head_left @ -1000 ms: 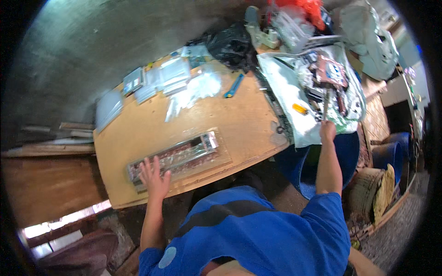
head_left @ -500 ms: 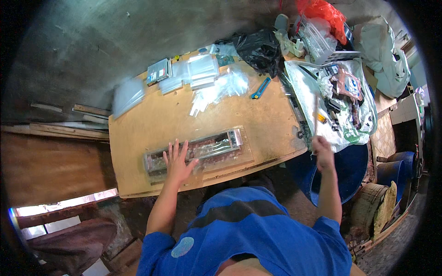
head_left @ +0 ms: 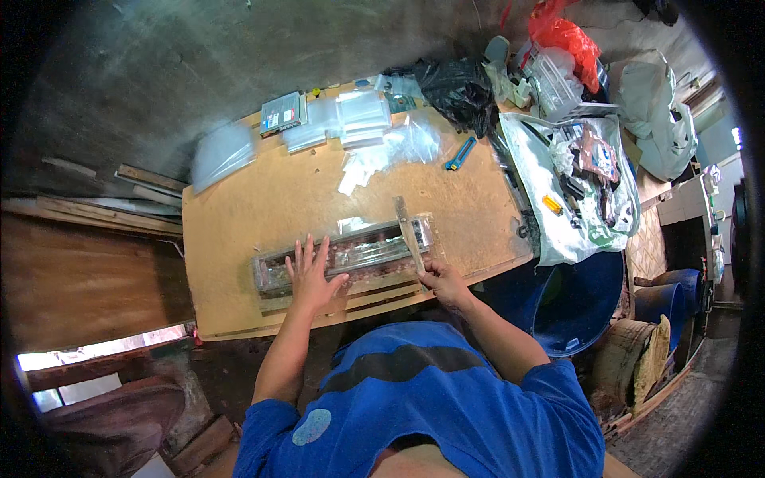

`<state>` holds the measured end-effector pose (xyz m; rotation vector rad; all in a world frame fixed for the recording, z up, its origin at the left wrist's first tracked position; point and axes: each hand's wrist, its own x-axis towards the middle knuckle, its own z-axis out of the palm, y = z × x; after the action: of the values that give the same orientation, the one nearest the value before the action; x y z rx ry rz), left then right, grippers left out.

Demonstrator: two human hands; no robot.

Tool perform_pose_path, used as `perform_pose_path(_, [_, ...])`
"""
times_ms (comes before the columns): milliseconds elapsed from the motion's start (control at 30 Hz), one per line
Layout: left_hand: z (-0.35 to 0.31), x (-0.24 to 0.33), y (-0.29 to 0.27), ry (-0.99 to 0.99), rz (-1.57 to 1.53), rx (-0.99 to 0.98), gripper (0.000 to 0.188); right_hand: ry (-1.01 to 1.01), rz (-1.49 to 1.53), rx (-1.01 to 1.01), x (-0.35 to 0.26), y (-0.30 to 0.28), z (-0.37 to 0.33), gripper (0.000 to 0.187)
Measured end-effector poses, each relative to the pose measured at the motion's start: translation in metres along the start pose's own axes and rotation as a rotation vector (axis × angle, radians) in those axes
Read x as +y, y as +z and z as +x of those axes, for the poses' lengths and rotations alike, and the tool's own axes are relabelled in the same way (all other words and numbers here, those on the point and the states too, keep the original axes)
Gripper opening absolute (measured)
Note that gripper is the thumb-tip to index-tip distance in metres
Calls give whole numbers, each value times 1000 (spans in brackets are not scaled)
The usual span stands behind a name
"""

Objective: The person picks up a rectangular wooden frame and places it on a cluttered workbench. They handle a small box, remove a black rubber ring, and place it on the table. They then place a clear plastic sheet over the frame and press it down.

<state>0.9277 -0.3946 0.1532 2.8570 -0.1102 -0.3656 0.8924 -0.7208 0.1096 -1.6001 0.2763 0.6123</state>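
My left hand (head_left: 312, 277) lies flat with fingers spread on a long, narrow frame or mould (head_left: 362, 253) that has shiny clear plastic along it. The frame rests near the table's front edge on a board. In my right hand (head_left: 446, 284) is a thin, flat wooden stick (head_left: 410, 237), gripped by its near end between thumb and fingers. Its shaft slants across the frame's right end, pointing away from me. Whether the stick touches the plastic, I cannot tell.
Stacks of clear plastic sheets (head_left: 362, 111) line the back of the wooden table (head_left: 263, 215), beside a small flat box (head_left: 280, 115). A blue utility knife (head_left: 461, 153) lies farther right. A white sack (head_left: 522, 151) with assorted items and a blue barrel (head_left: 578, 307) stand at the right.
My right hand has swung left with the wooden stick, from beside the white sack to the frame's right end. My left hand stays on the frame.
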Motion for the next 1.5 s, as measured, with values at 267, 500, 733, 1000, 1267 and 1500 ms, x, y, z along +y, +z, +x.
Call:
perform_pose_path(267, [-5, -5, -3, 35, -29, 9, 99, 1, 117, 79, 0, 0, -4, 27])
perform_pose_path(500, [-19, -5, -18, 58, -91, 68, 98, 16, 20, 350, -17, -34, -21, 35])
perform_pose_path(733, [-34, -3, -36, 118, -126, 149, 89, -146, 119, 683, -16, -93, -23, 24])
perform_pose_path(1000, [-37, 26, -50, 137, -204, 134, 82, -251, 110, 1007, -8, -148, -39, 17])
perform_pose_path(1267, [-32, 82, -55, 300, -423, 31, 62, -173, 158, 677, 31, -150, -77, 17])
perform_pose_path(1500, [-27, 141, -32, 427, -458, -95, 56, 125, -526, 263, 122, -132, -104, 23])
